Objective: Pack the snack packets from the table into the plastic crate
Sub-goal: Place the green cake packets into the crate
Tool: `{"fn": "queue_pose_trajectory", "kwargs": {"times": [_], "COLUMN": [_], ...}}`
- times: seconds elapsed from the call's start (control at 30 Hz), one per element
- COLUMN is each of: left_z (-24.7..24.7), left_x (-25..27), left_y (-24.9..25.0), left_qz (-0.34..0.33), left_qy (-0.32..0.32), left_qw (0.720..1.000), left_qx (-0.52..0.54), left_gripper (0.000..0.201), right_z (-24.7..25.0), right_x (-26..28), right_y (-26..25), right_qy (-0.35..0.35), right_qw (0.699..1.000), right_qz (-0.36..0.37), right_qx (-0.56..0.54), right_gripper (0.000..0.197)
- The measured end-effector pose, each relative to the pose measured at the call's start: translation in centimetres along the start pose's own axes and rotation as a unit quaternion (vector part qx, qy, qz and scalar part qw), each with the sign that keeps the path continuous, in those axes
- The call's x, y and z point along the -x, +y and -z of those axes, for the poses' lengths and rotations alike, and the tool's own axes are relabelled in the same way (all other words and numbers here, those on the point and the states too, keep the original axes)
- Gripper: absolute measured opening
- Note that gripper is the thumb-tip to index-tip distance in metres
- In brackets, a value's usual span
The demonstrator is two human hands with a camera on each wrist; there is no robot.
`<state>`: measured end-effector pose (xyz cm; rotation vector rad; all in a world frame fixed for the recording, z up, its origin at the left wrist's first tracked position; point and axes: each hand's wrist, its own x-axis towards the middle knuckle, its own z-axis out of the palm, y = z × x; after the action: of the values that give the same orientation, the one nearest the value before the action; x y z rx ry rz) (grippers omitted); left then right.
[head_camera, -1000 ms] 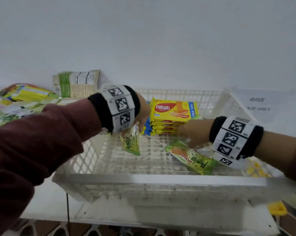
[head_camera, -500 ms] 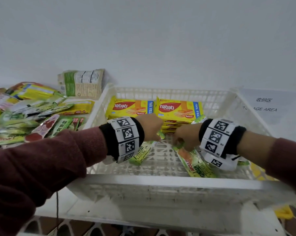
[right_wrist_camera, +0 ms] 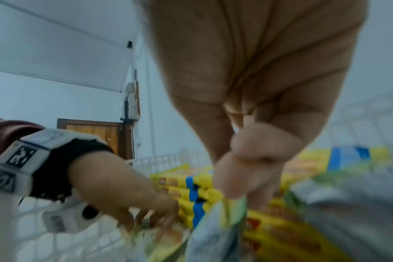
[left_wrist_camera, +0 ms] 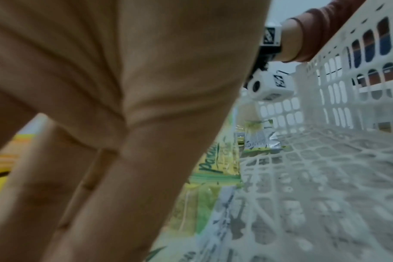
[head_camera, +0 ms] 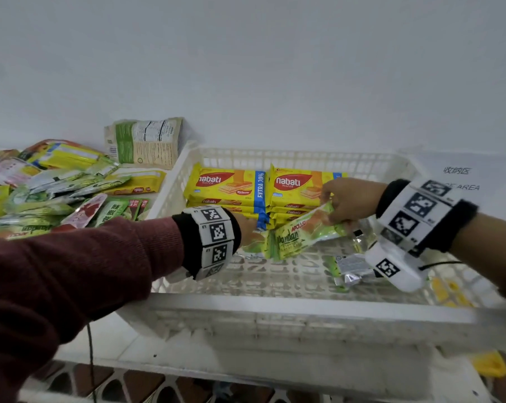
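Observation:
A white plastic crate holds two stacks of yellow Nabati wafer packs along its back wall. My left hand is low inside the crate, in front of the stacks. Its fingers curl onto a green pandan packet lying on the mesh floor. My right hand pinches one end of a second green Pandan packet, held tilted above the floor. The packet's other end points towards the left hand. A third packet, silver side up, lies under my right wrist.
Several loose snack packets are piled on the table left of the crate. A beige pouch leans on the wall behind them. A paper sign lies at the right. The crate's front half is bare mesh.
The left hand has brought its packet down onto the crate floor in front of the wafer stacks. The right hand has lifted its packet off the floor and swung it left.

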<state>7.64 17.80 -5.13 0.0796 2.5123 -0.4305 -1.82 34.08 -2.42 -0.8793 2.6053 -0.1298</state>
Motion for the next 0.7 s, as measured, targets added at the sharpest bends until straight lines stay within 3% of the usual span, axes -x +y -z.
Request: {"fn": "queue_pose_trajectory", "kwargs": {"times": [0.07, 0.13, 0.27, 0.4, 0.5, 0.7], "left_z": [0.0, -0.1, -1.0, -1.7, -1.8, -1.7], "left_x": [0.1, -0.2, -1.3, -1.3, -1.5, -2.1], "left_y": [0.0, 0.0, -0.1, 0.1, -0.2, -0.6], "left_qz": [0.001, 0.0, -0.047, -0.046, -0.034, 0.007], "left_qy": [0.005, 0.023, 0.034, 0.037, 0.027, 0.037], "left_qw": [1.0, 0.999, 0.998, 0.997, 0.998, 0.999], "left_qx": [0.011, 0.022, 0.002, -0.043, -0.046, -0.022], "left_gripper": [0.045, 0.044, 0.065, 0.057, 0.059, 0.049], "right_z": [-1.5, -2.4, -2.5, -4.6, -5.9, -6.1], "right_x": [-0.1, 0.1, 1.0, 0.6, -0.2, -0.9], "right_y": [-0.2, -0.6, -1.4, -1.9, -1.8, -1.5], "right_qy": [-0.004, 0.002, 0.018, -0.105, -0.162, -0.146], "right_qw": [1.0, 0.994, 0.973, 0.957, 0.946, 0.945], "right_qz": [-0.014, -0.005, 0.049, 0.166, 0.138, 0.122], "right_qx": [0.011, 0.105, 0.224, 0.214, 0.246, 0.264], "right_gripper": [0.03, 0.032, 0.036, 0.045, 0.053, 0.053]}}
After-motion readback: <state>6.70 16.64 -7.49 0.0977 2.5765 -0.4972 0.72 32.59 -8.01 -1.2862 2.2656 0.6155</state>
